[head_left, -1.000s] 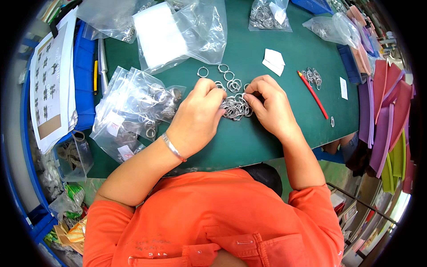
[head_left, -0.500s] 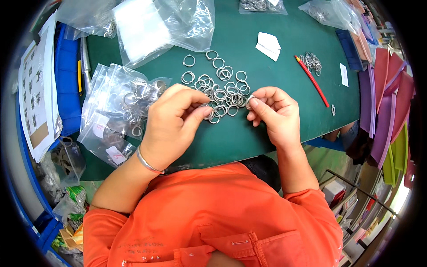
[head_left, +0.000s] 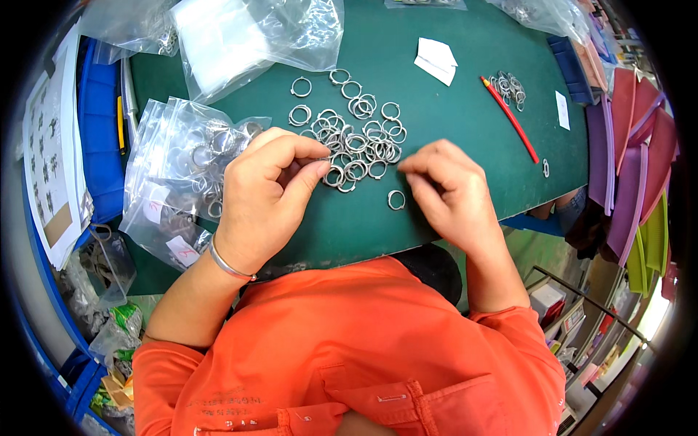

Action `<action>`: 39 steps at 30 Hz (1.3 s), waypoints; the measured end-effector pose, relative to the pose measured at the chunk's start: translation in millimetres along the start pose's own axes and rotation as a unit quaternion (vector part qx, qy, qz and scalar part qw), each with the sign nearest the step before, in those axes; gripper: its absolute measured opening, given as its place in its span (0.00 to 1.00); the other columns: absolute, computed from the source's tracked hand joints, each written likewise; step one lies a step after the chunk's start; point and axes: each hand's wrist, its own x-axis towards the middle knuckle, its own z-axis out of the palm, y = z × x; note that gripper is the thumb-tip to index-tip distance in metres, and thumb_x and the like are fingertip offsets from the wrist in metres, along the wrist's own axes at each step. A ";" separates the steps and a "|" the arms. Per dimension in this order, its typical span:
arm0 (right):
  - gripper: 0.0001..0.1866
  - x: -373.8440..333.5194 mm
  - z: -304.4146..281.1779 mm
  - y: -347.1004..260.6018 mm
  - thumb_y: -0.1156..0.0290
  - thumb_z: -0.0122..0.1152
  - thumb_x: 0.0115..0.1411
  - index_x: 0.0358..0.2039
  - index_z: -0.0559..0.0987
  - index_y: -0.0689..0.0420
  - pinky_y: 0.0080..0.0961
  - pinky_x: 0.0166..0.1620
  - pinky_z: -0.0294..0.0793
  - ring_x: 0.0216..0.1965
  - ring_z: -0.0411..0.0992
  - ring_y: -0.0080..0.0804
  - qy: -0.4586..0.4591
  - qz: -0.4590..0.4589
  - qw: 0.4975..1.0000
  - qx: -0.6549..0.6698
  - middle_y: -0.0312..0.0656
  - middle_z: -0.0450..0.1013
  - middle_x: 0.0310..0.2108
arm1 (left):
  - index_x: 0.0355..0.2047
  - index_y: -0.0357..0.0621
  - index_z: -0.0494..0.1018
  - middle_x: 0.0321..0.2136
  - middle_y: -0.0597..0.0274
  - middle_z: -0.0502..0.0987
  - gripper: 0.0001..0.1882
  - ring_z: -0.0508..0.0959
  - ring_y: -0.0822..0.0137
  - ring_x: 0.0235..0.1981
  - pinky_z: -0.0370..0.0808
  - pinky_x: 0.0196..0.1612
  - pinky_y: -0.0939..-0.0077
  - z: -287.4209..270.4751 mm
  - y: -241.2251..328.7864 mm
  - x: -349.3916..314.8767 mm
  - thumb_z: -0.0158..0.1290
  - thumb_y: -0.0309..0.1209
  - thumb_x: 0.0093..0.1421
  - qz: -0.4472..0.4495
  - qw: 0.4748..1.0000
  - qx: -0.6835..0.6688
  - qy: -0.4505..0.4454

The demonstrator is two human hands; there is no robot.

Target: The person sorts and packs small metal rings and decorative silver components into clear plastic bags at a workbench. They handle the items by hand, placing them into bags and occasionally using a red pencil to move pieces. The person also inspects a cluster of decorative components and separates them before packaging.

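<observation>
A heap of small metal ring clamps (head_left: 354, 143) lies on the green tabletop between my hands. At its left edge is my left hand (head_left: 263, 190), with thumb and index finger brought close together; whatever they pinch is hidden among the rings. My right hand (head_left: 452, 190) hovers to the right of the heap, fingers bent and slightly blurred, with no ring visible in them. Just below its fingertips a single ring clamp (head_left: 395, 200) lies apart from the heap. A few others, such as one ring (head_left: 301, 87), are scattered along the far side.
Clear bags of rings (head_left: 187, 156) lie left of my left hand. Farther back are a large plastic bag (head_left: 305, 33) and white paper slips (head_left: 436, 61). To the right lie a red pencil (head_left: 511, 122), a small ring cluster (head_left: 507, 89) and a blue bin (head_left: 572, 70).
My right hand has let go of the ring clamp it held, which now lies on the table near me. My left hand has shifted slightly left along the heap's edge.
</observation>
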 end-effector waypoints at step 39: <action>0.11 -7.8 -14.5 14.6 0.84 0.62 0.49 0.35 0.80 0.59 0.32 0.41 0.73 0.37 0.72 0.43 -0.011 -0.072 0.989 -0.131 0.42 0.74 0.37 | 0.32 0.38 0.77 0.28 0.59 0.74 0.07 0.76 0.64 0.27 0.73 0.30 0.76 -7.5 4.5 -20.4 0.58 0.16 0.53 0.092 0.989 0.081 -0.082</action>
